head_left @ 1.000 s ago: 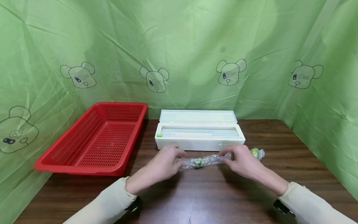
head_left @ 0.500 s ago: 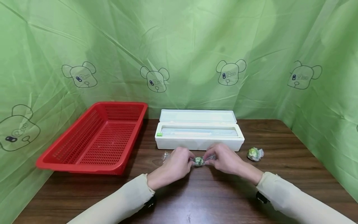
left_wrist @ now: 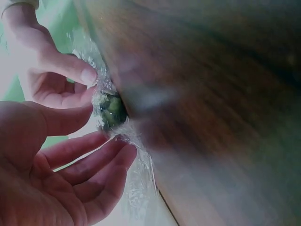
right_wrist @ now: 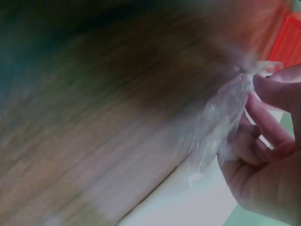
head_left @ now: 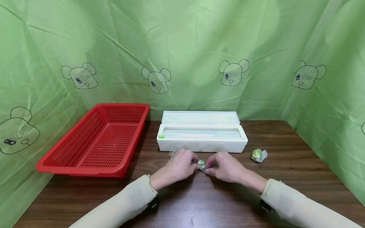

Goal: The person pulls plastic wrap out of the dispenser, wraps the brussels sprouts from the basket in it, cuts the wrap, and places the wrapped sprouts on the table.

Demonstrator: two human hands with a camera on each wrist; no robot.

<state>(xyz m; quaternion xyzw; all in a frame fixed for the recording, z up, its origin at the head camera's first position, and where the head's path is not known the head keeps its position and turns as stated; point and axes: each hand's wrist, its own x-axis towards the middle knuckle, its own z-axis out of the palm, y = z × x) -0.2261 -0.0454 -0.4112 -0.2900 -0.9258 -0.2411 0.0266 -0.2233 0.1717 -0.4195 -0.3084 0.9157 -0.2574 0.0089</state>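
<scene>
A small green lump [head_left: 201, 164] wrapped in crinkled cling film [left_wrist: 138, 174] lies on the table between my hands in the head view. My left hand [head_left: 180, 165] holds it from the left, with thumb and fingers about the wrapped lump and its twisted film. From the other side my right hand [head_left: 226, 167] pinches the film's other end between thumb and fingertips. In the right wrist view, loose film [right_wrist: 221, 113] hangs from that pinch. The lump shows dark and light green in the left wrist view; its exact kind is unclear.
Behind my hands stands a long white cling film dispenser [head_left: 202, 145] with its lid raised and a green slider at its left. A red perforated basket [head_left: 134, 139] is at the left. Another film-wrapped yellow-green ball [head_left: 258, 155] lies on the wooden table [head_left: 285, 177] at right.
The stretched film strip has been gathered in around the green lump. Both hands have come together, the right moving left from beside the other ball. The lump has shifted slightly in the last half second.
</scene>
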